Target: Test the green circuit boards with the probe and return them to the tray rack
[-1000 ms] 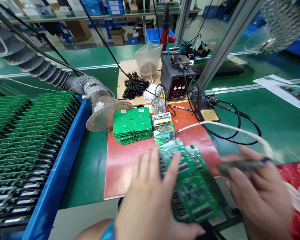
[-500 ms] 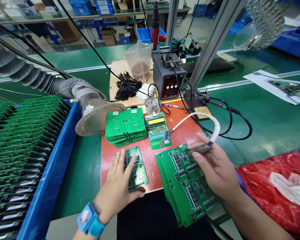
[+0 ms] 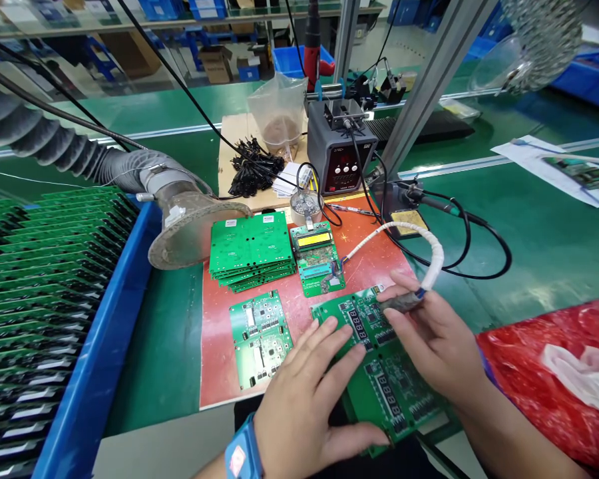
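My right hand pinches a dark taped probe connector at the end of a white-wrapped cable. The connector's tip is at the upper part of a green circuit board with two four-digit displays, on top of a small stack. My left hand, fingers spread, lies over that board's left edge. A smaller pair of joined boards lies on the red mat. Behind stands a programmer board with a yellow screen, wired to the white cable.
A stack of green boards sits beside the fume extractor hood. At left is a blue bin full of upright boards. A soldering station, black cables and an iron are behind. Red plastic lies at right.
My left hand has moved right, from the smaller joined boards to the left edge of the display board. My right hand still holds the probe connector in nearly the same place.
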Action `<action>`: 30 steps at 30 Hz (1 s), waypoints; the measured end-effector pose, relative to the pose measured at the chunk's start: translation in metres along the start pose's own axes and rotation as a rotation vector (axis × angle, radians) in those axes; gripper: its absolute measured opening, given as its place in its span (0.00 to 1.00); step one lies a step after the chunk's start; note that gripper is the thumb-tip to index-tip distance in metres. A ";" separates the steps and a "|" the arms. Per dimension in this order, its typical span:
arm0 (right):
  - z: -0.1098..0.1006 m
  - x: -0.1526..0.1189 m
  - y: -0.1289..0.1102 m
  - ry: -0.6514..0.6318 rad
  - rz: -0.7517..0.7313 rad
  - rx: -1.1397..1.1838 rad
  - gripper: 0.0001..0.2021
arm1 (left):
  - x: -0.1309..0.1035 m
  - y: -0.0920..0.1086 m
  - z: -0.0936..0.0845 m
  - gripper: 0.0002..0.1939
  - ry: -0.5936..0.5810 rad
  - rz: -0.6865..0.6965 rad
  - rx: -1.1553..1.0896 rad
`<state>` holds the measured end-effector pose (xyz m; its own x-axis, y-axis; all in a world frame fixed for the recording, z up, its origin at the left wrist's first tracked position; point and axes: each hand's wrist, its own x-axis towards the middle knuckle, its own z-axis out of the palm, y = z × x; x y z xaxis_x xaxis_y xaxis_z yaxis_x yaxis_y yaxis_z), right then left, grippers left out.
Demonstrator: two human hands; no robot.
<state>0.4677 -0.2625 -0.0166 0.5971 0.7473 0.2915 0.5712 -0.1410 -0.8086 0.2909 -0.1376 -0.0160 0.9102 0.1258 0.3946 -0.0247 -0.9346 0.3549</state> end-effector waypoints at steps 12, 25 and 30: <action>0.001 0.000 0.004 0.004 -0.012 -0.073 0.21 | -0.004 -0.001 0.006 0.39 0.030 -0.012 -0.040; 0.002 -0.002 0.007 0.031 0.018 -0.037 0.16 | 0.003 -0.010 0.017 0.40 0.220 0.034 -0.066; 0.002 -0.001 0.005 0.009 0.038 0.000 0.21 | 0.009 -0.016 0.020 0.42 0.275 0.073 -0.096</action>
<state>0.4688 -0.2628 -0.0221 0.6235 0.7354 0.2653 0.5478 -0.1689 -0.8194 0.3073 -0.1279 -0.0352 0.7586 0.1572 0.6323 -0.1371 -0.9102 0.3908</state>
